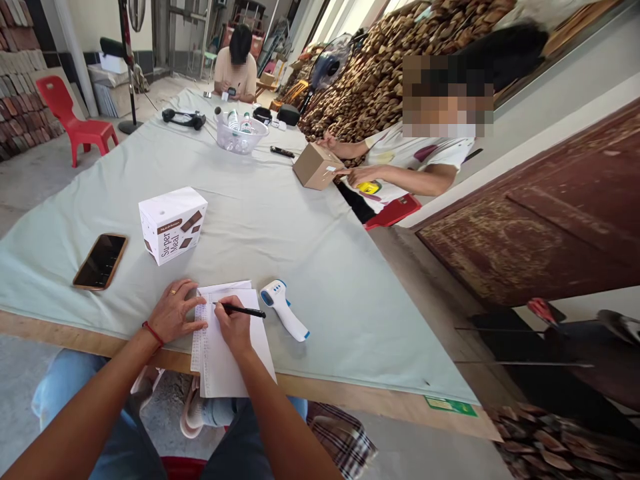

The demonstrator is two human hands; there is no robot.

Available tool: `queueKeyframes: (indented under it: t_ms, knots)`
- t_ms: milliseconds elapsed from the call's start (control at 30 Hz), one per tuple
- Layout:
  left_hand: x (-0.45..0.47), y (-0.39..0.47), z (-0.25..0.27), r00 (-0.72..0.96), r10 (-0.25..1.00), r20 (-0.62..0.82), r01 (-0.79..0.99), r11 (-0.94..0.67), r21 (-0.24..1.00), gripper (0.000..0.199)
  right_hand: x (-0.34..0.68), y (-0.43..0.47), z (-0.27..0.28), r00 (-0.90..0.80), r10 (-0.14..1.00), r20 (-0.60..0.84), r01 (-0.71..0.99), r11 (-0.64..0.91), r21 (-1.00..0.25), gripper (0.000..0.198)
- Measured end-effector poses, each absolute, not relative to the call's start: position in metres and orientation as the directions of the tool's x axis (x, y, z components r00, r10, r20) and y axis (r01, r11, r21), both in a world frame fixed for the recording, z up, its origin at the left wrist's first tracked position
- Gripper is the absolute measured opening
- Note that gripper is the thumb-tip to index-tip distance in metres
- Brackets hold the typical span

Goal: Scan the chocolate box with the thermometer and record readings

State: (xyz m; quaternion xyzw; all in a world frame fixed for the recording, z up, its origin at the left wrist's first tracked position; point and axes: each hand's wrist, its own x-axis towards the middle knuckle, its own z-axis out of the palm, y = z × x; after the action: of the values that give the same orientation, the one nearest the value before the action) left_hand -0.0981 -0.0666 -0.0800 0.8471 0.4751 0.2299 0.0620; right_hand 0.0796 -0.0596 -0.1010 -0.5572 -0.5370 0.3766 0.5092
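Observation:
My right hand (233,328) is closed round a black pen (245,310), its tip at the upper part of a white sheet of paper (220,373). At the left edge of the papers, my left hand (176,312) rests with fingers spread, thumb and fingertips touching the sheets. Small handwriting runs along the papers' left side. Just right of the paper lies a white and blue infrared thermometer (285,310). Beyond my left hand stands a white "Super Meal" box (173,225), and left of it a phone (101,261) lies with a dark screen.
A person at the right handles a cardboard box (315,167). Another person sits at the far end. A clear plastic basket (240,141) holds bottles. The table (340,280) has a pale green cloth. A red chair (80,123) stands at the left, stacked firewood (370,73) behind.

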Motion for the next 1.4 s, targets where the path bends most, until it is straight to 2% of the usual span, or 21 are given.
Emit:
queueKeyframes:
  t_ms: [300, 833, 1233, 1400]
  knots:
    - [-0.0983, -0.0667, -0.0813, 0.438, 0.832, 0.340, 0.772, -0.542, 0.332, 0.046, 0.0802, -0.0590, -0.1038, 0.127, 0.983, 0.136, 0.271, 0.097, -0.958, 0.012]
    - [-0.0978, -0.0665, -0.0814, 0.436, 0.830, 0.347, 0.767, -0.545, 0.340, 0.045, 0.0808, -0.0596, -0.1033, 0.157, 0.978, 0.138, 0.216, 0.102, -0.971, 0.011]
    - [-0.0973, -0.0671, -0.0805, 0.435, 0.831, 0.347, 0.771, -0.542, 0.334, 0.045, 0.0806, -0.0595, -0.1048, 0.150, 0.976, 0.155, 0.279, 0.109, -0.954, 0.010]
    - [-0.0976, -0.0666, -0.0805, 0.431, 0.832, 0.348, 0.765, -0.542, 0.348, 0.043, 0.0800, -0.0595, -0.1042, 0.150, 0.977, 0.152, 0.244, 0.112, -0.963, 0.009]
